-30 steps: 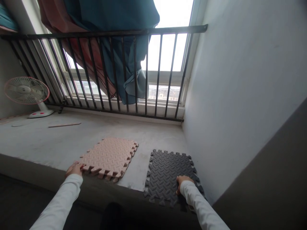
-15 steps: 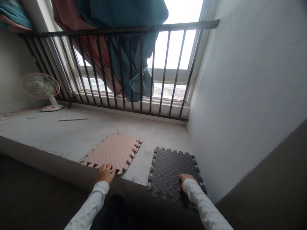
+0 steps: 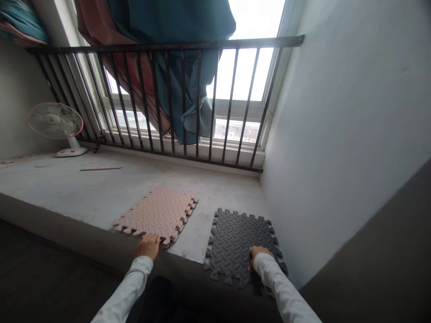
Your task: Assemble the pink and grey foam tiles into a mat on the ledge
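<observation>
A pink foam puzzle mat (image 3: 158, 211) lies on the raised concrete ledge (image 3: 67, 188). To its right lies a dark grey foam puzzle mat (image 3: 235, 240), close to the white wall. My left hand (image 3: 147, 245) rests on the near edge of the pink mat, fingers curled over it. On the near right part of the grey mat sits my right hand (image 3: 257, 253), its fingers bent down against the surface. Both arms are in white sleeves.
A black metal railing (image 3: 175, 98) runs in front of the window, with teal and rust-coloured cloth (image 3: 161, 54) hanging over it. A small white fan (image 3: 55, 122) stands at the far left of the ledge, a thin wooden stick (image 3: 101, 169) near it. The white wall (image 3: 336, 112) bounds the right side.
My left hand moved from the pink mat's left corner to the middle of its near edge. The right hand stayed on the grey mat. The view shifted slightly.
</observation>
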`<state>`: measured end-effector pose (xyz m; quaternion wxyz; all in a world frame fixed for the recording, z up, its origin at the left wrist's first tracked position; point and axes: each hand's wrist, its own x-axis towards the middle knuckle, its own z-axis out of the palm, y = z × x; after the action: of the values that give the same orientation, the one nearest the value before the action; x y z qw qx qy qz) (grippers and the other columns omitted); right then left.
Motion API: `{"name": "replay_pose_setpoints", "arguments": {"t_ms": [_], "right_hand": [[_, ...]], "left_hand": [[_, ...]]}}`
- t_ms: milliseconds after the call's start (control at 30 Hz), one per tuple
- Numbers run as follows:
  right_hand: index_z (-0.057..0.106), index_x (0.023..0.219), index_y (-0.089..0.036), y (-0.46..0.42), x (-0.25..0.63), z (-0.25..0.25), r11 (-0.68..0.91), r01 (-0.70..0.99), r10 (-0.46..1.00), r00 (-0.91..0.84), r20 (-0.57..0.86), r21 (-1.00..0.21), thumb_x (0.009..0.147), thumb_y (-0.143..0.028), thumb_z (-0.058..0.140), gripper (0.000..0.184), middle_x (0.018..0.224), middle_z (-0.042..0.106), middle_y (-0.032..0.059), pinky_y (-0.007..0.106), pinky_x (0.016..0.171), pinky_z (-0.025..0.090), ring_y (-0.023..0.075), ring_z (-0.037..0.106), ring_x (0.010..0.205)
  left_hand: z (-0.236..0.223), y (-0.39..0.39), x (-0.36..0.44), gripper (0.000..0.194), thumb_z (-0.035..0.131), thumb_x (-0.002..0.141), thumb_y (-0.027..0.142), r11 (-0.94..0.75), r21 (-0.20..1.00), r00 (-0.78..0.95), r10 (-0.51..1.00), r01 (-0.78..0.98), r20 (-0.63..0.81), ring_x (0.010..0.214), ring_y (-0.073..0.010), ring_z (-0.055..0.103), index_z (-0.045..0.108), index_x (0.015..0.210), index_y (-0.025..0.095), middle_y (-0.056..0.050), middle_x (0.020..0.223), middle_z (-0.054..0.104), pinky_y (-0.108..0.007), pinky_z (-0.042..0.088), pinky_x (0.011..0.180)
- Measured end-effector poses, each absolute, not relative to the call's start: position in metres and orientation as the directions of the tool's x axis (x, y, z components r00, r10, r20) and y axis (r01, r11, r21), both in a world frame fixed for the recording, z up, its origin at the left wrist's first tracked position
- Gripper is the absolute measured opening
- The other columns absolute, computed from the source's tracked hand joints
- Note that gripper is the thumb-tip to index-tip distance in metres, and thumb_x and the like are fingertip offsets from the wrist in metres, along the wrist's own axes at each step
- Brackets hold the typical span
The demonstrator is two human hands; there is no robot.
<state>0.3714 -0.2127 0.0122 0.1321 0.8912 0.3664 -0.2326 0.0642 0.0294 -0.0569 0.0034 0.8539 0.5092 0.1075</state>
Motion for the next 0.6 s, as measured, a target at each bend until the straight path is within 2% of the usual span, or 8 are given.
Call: {"name": "replay_pose_setpoints", "arguments": {"t_ms": [200,333,600], "right_hand": [[0.058,0.103,-0.021,-0.212,0.370,0.016,-0.705,0.707,0.583,0.625,-0.519,0.060,0.042,-0.028,0.074,0.063,0.113,0.056,0.0109,0.034,0.086,0.044,0.0249,0.051,0.104],[0.058,0.102,-0.020,-0.212,0.370,0.015,-0.706,0.706,0.590,0.629,-0.507,0.054,0.041,-0.028,0.074,0.063,0.113,0.056,0.0114,0.034,0.085,0.044,0.0252,0.052,0.103],[0.058,0.103,-0.019,-0.212,0.370,0.015,-0.697,0.714,0.595,0.624,-0.507,0.061,0.043,-0.029,0.073,0.063,0.112,0.057,0.0121,0.034,0.085,0.044,0.0252,0.051,0.104]], "left_hand": [[-0.072,0.039,0.055,0.030,0.036,0.075,0.028,-0.569,0.199,0.502,0.811,0.798,0.301,0.087,-0.0190,0.055,0.064,0.080,0.017,-0.007,0.088,0.066,-0.029,0.041,0.082],[-0.079,0.044,0.050,0.031,0.036,0.074,0.030,-0.581,0.209,0.520,0.806,0.787,0.281,0.086,-0.0193,0.055,0.064,0.081,0.019,-0.006,0.089,0.066,-0.030,0.042,0.080],[-0.064,0.038,0.058,0.031,0.036,0.075,0.031,-0.503,0.153,0.485,0.863,0.851,0.143,0.097,-0.0214,0.050,0.061,0.087,0.018,-0.007,0.096,0.062,-0.030,0.039,0.081]]}}
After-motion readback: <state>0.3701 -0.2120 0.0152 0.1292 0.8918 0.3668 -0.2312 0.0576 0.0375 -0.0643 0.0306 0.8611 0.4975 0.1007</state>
